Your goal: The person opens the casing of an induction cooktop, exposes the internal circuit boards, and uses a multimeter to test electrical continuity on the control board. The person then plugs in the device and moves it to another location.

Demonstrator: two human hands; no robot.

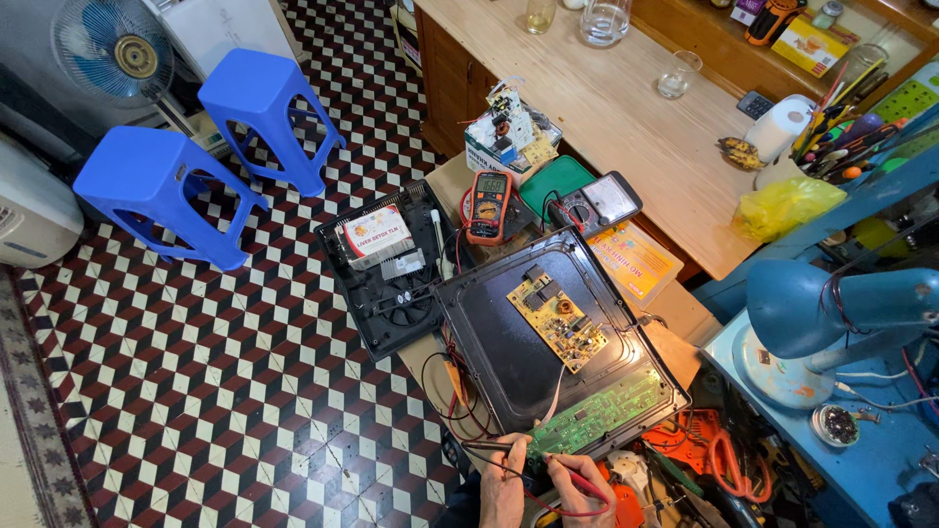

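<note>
My left hand [504, 484] holds a black test probe near the bottom edge, its tip by the green circuit board [599, 413]. My right hand [577, 481] pinches a red test probe, pointed at the same board's near end. The green board lies along the front edge of a black appliance shell [509, 352] lying open. A yellow circuit board [558, 321] rests in the middle of that shell. Red and black leads run from the probes up to an orange multimeter [488, 205] behind the shell.
A second black housing with a fan [386, 269] lies left of the shell. Two blue stools [196, 147] stand on the tiled floor. A wooden table [626, 117] holds glasses; a blue desk lamp [831, 313], pliers and tools crowd the right.
</note>
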